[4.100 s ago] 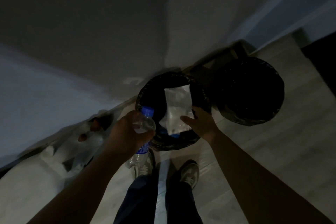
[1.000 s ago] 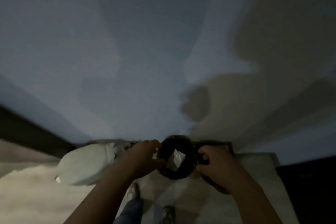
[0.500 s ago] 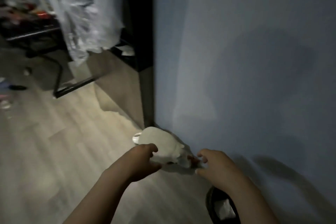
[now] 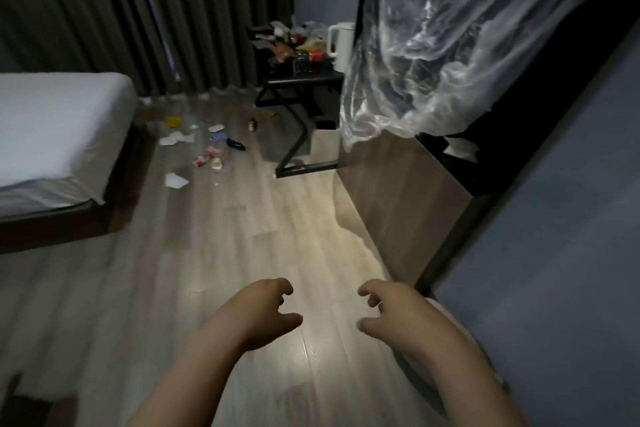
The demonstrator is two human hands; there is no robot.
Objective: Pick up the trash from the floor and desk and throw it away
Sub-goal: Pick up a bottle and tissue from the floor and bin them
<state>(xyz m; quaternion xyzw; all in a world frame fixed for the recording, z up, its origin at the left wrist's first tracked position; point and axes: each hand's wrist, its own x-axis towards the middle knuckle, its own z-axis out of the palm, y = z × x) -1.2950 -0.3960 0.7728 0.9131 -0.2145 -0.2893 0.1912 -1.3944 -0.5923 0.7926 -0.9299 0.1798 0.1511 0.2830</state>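
Grey wood floor (image 4: 242, 253) runs from the person's arms up to the desk (image 4: 300, 81), a black-framed one standing far off in front of the dark curtain (image 4: 138, 10). On the desk lies a heap of trash (image 4: 294, 45), colourful and too blurred to sort, with a white kettle (image 4: 341, 45) at the right end of the desk. Left of the desk, more of it is scattered on the floor. A yellow piece (image 4: 174, 121) lies farthest left, with flat white papers (image 4: 176, 139) near it. A black item (image 4: 236, 144) lies nearer the desk's legs, and a red wrapper (image 4: 201, 159) sits beside a small pale round thing (image 4: 216, 164). One white scrap (image 4: 176, 180) lies on the near side of the rest. Further left of the desk stands a bed (image 4: 52, 128) with a white sheet. Right of the desk, a clear plastic sheet (image 4: 433, 45) hangs above a wooden cabinet (image 4: 398, 201). The left hand (image 4: 266, 314) and the right hand (image 4: 394, 315) hover low in the view, well apart from the desk and from all the trash, side by side with a gap between them. Both are empty, with fingers loosely curled and thumbs pointing toward each other.
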